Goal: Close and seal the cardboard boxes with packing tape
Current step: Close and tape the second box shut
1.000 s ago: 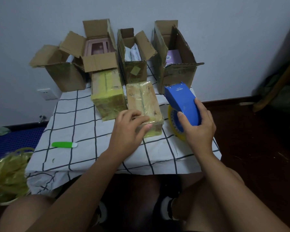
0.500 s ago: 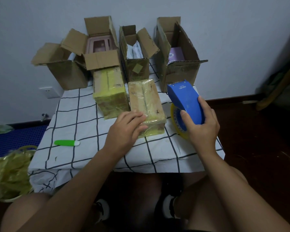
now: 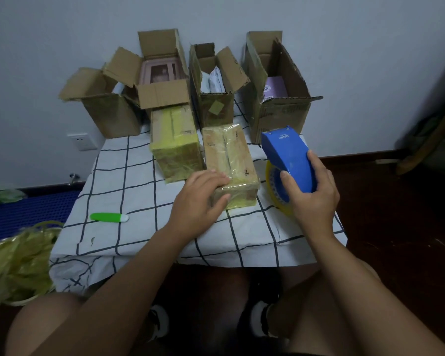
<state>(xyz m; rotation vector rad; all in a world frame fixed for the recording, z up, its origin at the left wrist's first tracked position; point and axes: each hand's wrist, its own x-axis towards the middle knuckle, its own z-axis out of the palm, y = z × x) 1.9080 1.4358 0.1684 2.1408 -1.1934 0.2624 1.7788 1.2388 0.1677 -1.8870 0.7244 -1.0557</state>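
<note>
Two closed cardboard boxes wrapped in yellowish tape lie side by side mid-table: the left taped box [image 3: 174, 140] and the right taped box [image 3: 229, 152]. My left hand [image 3: 198, 201] grips the near left corner of the right box, fingers over its top edge and thumb against its front face. My right hand [image 3: 311, 194] holds a blue tape dispenser [image 3: 288, 155] just right of that box, its yellow tape roll [image 3: 275, 194] showing below. Several open cardboard boxes stand along the back: a far-left one [image 3: 108, 109], one with a pink item [image 3: 162, 80], a narrow one [image 3: 213, 98], a tall right one [image 3: 278, 106].
The table wears a white cloth with a black grid [image 3: 129, 181]. A green and white cutter [image 3: 108, 217] lies on its left. A heap of crumpled yellow tape [image 3: 18, 263] sits at the lower left. A wall socket [image 3: 81, 141] is behind, dark floor to the right.
My left hand has settled a little further onto the near corner of the right taped box. The dispenser stays in my right hand beside it.
</note>
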